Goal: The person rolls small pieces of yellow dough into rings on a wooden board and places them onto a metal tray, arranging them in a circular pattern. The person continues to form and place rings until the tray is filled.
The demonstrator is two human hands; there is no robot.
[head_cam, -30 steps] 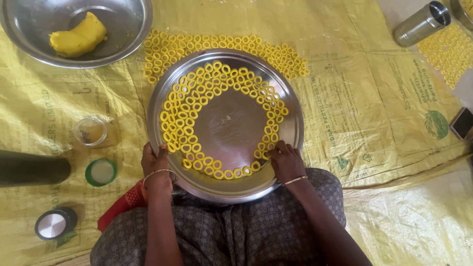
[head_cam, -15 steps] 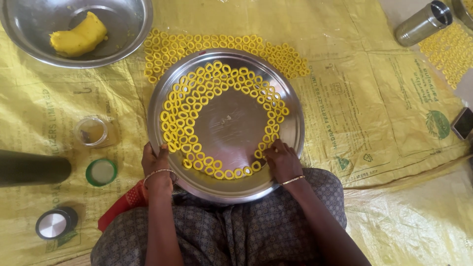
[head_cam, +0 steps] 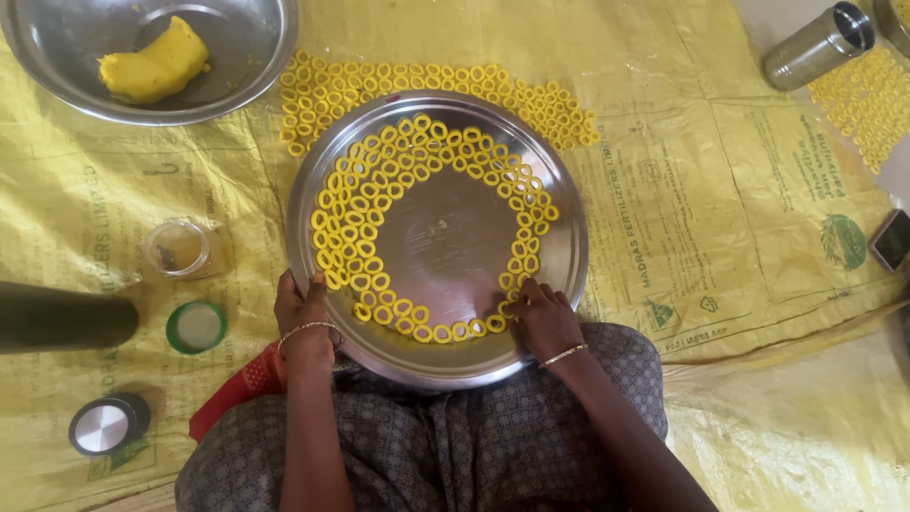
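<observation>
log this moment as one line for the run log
left hand: grips rim of round steel plate | right hand: fingertips at yellow dough rings on plate | steel bowl: yellow dough lump

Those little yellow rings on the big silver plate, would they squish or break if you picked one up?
Probably, yes. The yellow rings look thin and the same colour as the soft dough lump in the bowl, so they are likely soft and easy to bend. Each looks tiny and light. On the smooth steel plate they might slide if the right hand nudges them.
</observation>
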